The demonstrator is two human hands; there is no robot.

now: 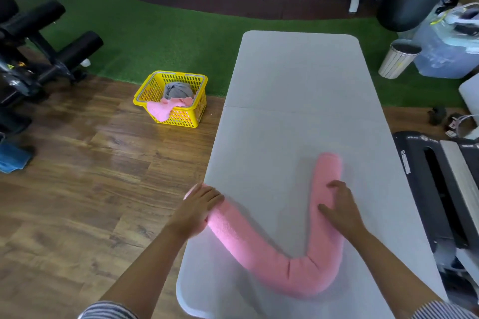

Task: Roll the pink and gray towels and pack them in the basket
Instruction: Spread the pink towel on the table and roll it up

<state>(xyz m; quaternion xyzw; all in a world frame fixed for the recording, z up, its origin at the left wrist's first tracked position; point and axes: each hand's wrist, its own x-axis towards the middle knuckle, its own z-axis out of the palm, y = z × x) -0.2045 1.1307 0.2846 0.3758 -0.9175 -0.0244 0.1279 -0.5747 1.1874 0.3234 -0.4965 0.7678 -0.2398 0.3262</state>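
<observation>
One rolled pink towel [272, 254] lies bent in a U on the white table [293, 80]. Left hand [197, 208] grips its end; right hand [339, 204] rests flat, fingers straight. Rolling looks complete; next, lifting it intact to the yellow basket [172, 100] on the floor.

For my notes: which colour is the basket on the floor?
Yellow basket, seen in the head view.

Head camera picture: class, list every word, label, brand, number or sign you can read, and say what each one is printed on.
None can be read for certain.
Black machine right of the white table: white lettering and round marks along its top edge, too small and blurred to read.
White sticker on that machine's side: print too small to read.
Yellow basket, rolled pink towel: no text visible.
</observation>
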